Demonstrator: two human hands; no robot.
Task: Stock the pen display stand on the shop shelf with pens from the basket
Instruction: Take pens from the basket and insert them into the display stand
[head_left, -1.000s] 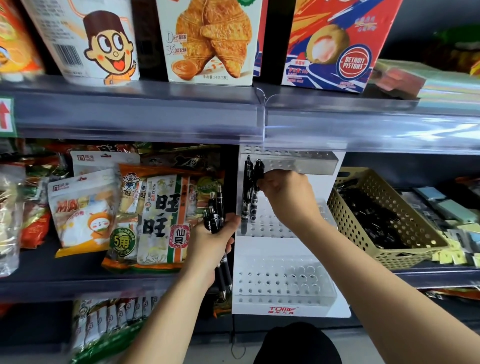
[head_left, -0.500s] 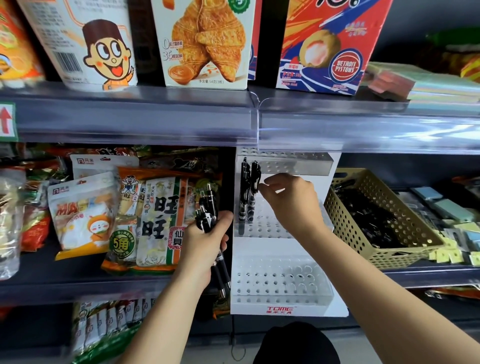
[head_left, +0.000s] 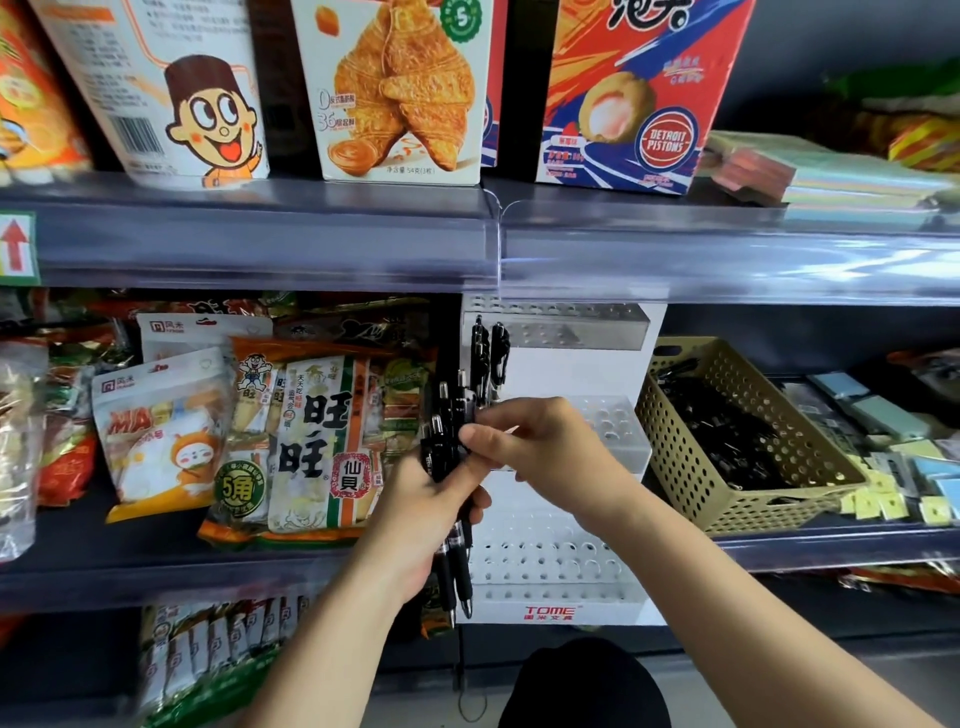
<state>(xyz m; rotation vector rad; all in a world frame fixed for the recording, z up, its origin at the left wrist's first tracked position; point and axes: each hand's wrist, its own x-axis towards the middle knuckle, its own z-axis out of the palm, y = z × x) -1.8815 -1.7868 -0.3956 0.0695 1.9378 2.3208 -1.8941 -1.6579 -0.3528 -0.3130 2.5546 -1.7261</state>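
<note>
My left hand (head_left: 415, 519) grips a bundle of black pens (head_left: 448, 436) in a closed fist. The clip ends stick up above the fist and the tips hang out below. The bundle is upright, just left of the white pen display stand (head_left: 571, 605) and in front of its left edge.

My right hand (head_left: 545, 452) is up against the bundle's upper part, with thumb and curled fingers pinching at the pens there (I can't tell which single pen). The two hands touch.

The stand sits on the middle shelf (head_left: 831, 543) and has rows of holes in stepped tiers, with red TOME lettering on the near face. Two pens (head_left: 488, 353) already stand in it at the far left of the top tier, side by side and upright.

The basket (head_left: 769, 512) – tan, perforated – sits just right of the stand on the same shelf, with a heap of black pens (head_left: 727, 436) inside.

Snack bags (head_left: 311, 441) are left of the stand – boxed snacks (head_left: 405, 88) are on the shelf above.
</note>
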